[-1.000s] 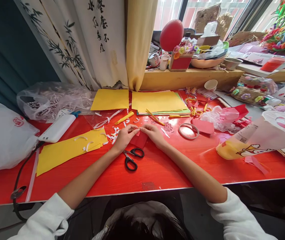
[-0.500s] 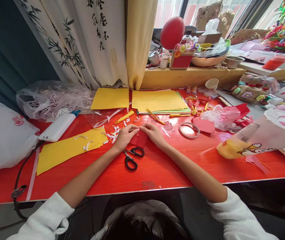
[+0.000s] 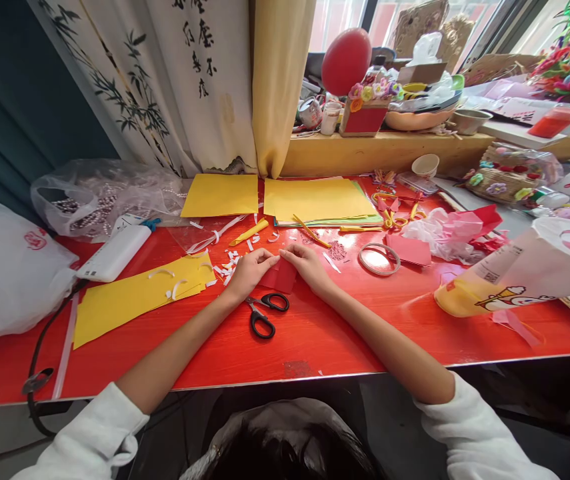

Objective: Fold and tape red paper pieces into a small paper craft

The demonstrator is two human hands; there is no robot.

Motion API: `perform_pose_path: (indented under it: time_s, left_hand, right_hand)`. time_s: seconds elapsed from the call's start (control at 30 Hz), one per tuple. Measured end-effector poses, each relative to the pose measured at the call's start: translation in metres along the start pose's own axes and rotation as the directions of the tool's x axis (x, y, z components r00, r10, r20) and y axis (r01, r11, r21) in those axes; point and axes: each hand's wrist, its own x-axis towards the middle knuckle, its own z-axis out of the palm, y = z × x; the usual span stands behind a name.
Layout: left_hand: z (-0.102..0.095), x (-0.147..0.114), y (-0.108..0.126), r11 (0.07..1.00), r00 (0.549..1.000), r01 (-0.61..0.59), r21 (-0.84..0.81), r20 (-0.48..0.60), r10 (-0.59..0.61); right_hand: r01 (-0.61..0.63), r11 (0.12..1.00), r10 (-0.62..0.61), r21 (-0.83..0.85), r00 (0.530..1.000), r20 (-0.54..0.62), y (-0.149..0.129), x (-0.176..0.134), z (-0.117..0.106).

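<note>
Between my hands is a small piece of red paper (image 3: 281, 277), its upper edge covered by fingertips. My left hand (image 3: 251, 272) pinches it from the left, thumb and forefinger together. From the right, my right hand (image 3: 306, 265) pinches it too, and the two sets of fingertips nearly meet. Black-handled scissors (image 3: 267, 313) lie on the red table (image 3: 335, 340) just below the paper, their blades partly under my left hand. White paper scraps (image 3: 225, 270) are scattered to the left of my left hand.
Yellow paper strips (image 3: 139, 297) lie left, and yellow sheets (image 3: 315, 199) at the back. A roll of clear tape (image 3: 379, 259), red paper squares (image 3: 409, 249) and a drink cup (image 3: 485, 280) stand or lie right. A white power bank (image 3: 115, 253) and plastic bag (image 3: 9, 267) are far left.
Both hands stay almost in place, still pinching the red paper. Its lower part shows at a slightly different angle, and the whole view has shifted a little.
</note>
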Motion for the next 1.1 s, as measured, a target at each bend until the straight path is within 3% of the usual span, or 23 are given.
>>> perform_pose_path:
  time_s: [0.6,1.1]
  left_hand:
    - [0.0,-0.0002,0.0014,0.999,0.999,-0.005,-0.054,0.039,0.007]
    - [-0.0006,-0.0013,0.0072,0.996,0.999,-0.012,-0.089,-0.03,0.01]
  right_hand:
    - [-0.022,0.999,0.023,0.044,0.999,-0.022,0.0006,0.0026,0.0021]
    - [-0.088,0.989,0.108,0.118,0.979,-0.173,0.0024,0.0061,0.0029]
